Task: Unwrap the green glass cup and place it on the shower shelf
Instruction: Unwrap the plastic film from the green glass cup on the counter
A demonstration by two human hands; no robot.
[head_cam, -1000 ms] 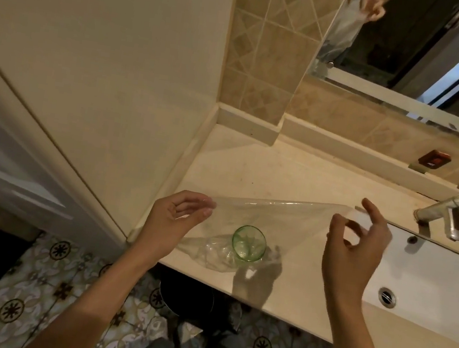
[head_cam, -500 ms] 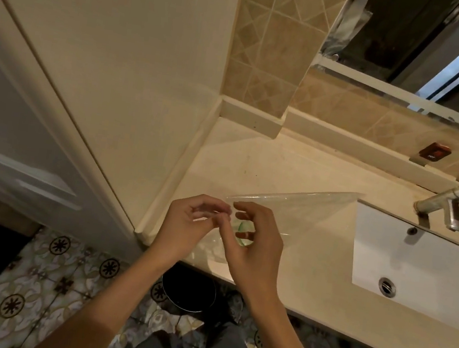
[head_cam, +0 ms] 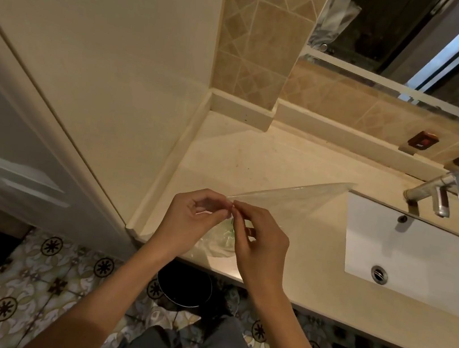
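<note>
The green glass cup (head_cam: 227,231) stands on the beige counter (head_cam: 268,162) near its front edge, mostly hidden behind my hands and inside the clear plastic wrap (head_cam: 296,200). My left hand (head_cam: 190,220) and my right hand (head_cam: 259,242) meet just above the cup. Both pinch the same near corner of the wrap between thumb and fingertips. The rest of the film stretches up and right toward the sink.
A white sink (head_cam: 412,255) with a chrome faucet (head_cam: 435,192) lies at the right. A cream wall panel (head_cam: 90,63) borders the counter on the left. A mirror (head_cam: 421,38) hangs above. A dark bin (head_cam: 184,287) sits on the patterned floor below.
My right hand swung left from over the sink edge to meet my left hand at the wrap's corner. The hands now cover the cup, and both pinch the film.
</note>
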